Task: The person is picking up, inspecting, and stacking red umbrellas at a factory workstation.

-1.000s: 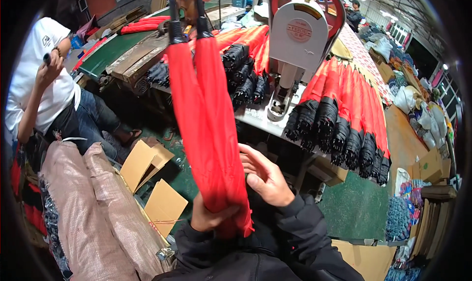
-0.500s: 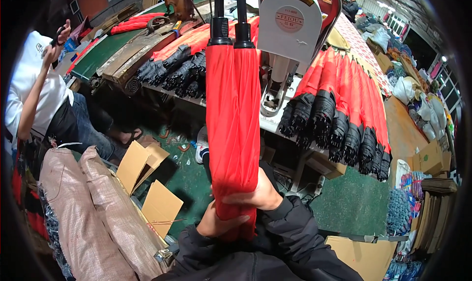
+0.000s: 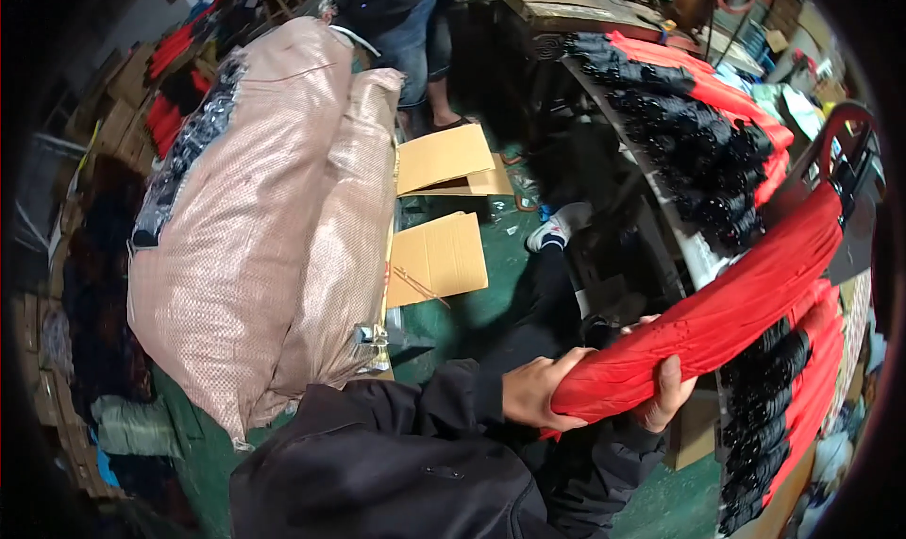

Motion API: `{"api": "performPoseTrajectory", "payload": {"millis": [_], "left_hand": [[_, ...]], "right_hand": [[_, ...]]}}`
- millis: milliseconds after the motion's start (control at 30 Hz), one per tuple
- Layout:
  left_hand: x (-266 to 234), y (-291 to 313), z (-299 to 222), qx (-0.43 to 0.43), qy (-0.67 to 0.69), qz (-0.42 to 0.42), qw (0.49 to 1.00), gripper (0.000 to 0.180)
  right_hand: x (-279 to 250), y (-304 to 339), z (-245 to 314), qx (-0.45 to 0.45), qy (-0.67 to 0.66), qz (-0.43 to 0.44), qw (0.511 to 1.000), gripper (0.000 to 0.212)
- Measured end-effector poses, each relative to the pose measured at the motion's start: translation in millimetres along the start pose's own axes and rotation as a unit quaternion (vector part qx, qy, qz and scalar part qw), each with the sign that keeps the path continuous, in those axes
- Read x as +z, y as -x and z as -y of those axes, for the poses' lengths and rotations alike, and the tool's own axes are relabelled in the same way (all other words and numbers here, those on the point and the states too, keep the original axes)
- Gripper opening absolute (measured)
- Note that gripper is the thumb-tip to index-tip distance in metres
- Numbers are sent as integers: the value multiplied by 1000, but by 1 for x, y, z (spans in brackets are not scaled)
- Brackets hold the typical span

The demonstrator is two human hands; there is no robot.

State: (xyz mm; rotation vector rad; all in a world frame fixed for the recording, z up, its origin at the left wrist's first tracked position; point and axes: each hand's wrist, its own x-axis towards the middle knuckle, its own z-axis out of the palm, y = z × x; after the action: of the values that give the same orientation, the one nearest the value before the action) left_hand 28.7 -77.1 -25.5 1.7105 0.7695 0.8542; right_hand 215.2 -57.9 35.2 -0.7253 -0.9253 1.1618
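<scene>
Two red closed umbrellas (image 3: pixel 708 322), pressed together as one bundle, lie tilted across the right of the head view. Their dark handle ends point to the upper right, partly lost at the dim rim. My left hand (image 3: pixel 545 386) wraps round the near lower end of the red cloth. Farther along, my right hand (image 3: pixel 668 395) grips the bundle from below, its thumb on the near side and other fingertips just showing beyond the far side. Below the bundle, a row of red umbrellas with black ends (image 3: pixel 797 378) lies on the table.
Two large woven sacks (image 3: pixel 255 190) fill the left. Opened cardboard pieces (image 3: pixel 439 256) lie beside them. More red and black umbrellas (image 3: pixel 684 124) are piled on the table's far part. A person in jeans (image 3: pixel 401 29) stands behind the sacks. My shoe (image 3: pixel 557 226) is on the green floor.
My view has turned left, bringing the sacks toward the middle. The umbrella bundle went from upright to tilted toward the upper right. Both hands still hold it.
</scene>
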Motion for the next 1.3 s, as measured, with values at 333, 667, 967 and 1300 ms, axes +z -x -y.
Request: {"api": "performPoseTrajectory", "payload": {"millis": [333,667,967,1300], "left_hand": [[-9,0,4,-43,73,93,992,80],[-2,23,34,-21,-13,-50,998,115],[-7,-7,-6,-142,1,-5,990,70],[-101,12,-75,-84,15,33,996,76]], "right_hand": [[-14,9,9,-8,-22,-70,997,81],[16,-21,12,29,-36,0,999,55],[29,-37,27,-8,-39,28,999,56],[78,-65,15,3,-148,33,988,43]]}}
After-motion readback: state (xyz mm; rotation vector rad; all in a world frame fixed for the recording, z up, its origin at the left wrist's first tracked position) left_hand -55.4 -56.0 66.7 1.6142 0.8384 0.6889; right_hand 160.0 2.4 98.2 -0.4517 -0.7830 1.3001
